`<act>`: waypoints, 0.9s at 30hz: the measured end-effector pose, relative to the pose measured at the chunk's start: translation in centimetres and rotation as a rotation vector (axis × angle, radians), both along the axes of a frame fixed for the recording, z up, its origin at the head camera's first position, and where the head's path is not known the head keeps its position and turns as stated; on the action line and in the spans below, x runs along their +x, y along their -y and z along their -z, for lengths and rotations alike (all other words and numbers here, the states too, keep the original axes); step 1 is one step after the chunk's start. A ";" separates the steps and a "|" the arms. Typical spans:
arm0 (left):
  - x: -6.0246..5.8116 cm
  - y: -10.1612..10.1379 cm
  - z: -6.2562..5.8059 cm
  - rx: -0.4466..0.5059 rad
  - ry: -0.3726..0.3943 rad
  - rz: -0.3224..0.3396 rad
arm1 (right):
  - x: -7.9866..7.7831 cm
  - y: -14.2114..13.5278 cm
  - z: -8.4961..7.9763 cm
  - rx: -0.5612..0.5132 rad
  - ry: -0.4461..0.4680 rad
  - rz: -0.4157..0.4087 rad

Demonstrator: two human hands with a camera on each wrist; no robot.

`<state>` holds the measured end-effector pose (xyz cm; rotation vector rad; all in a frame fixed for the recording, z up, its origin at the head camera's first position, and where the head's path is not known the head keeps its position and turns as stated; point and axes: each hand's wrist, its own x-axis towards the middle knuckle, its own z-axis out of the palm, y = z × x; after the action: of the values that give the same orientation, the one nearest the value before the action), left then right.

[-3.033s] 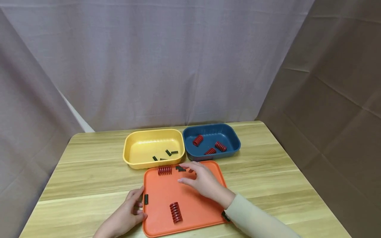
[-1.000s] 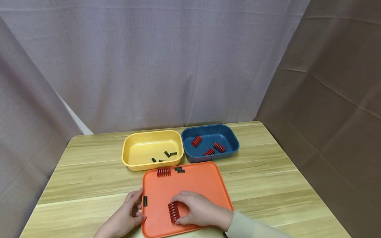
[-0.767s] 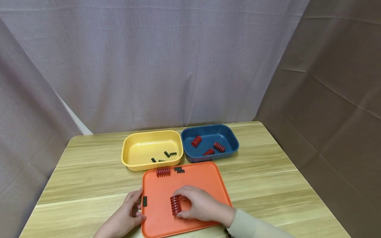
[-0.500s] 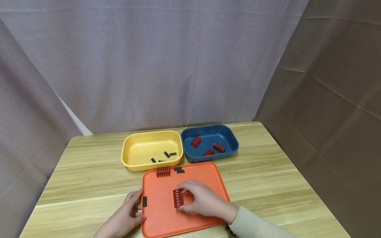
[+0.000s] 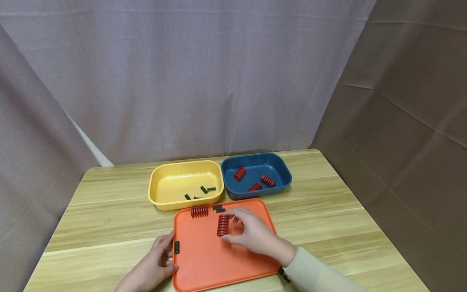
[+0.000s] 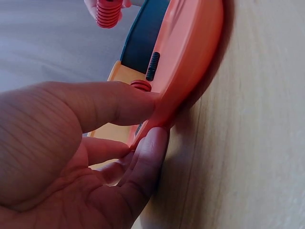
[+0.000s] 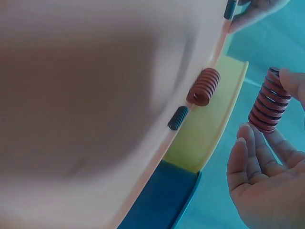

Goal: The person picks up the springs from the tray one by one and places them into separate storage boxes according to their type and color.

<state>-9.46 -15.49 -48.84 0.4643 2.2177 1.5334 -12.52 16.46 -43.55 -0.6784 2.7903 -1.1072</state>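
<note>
I'd say over half's in the blue plastic bin (image 5: 255,195) and yellow plastic bin (image 5: 171,187)
My right hand (image 5: 255,234) pinches a red coil spring (image 5: 223,226) over the orange plastic tray (image 5: 222,265), left hand (image 5: 153,261) grips its left edge; one red (image 5: 199,211), three small dark springs (image 5: 176,247) remain.

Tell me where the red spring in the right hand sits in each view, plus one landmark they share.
Head: held red spring, below the middle, just left of center.
Left wrist: held red spring, at the top edge, left of center.
Right wrist: held red spring, toward the right edge, near mid-height.
Landmark: blue bin, in all three.
</note>
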 end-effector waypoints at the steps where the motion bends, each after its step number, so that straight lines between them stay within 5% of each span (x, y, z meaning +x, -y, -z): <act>1: 0.0 0.0 0.0 0.001 0.002 -0.001 | -0.1 -0.1 -0.1 -0.003 0.001 0.009; 14: -0.1 0.1 0.2 0.003 0.011 -0.006 | -1.3 -1.1 -0.6 -0.056 -0.059 0.118; 27: -0.1 0.0 0.0 -0.037 0.017 -0.005 | -2.7 -1.4 -0.7 -0.268 -0.079 0.359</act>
<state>-9.53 -15.53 -48.88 0.4332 2.2321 1.4903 -15.18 17.82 -42.82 -0.2399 2.9364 -1.5680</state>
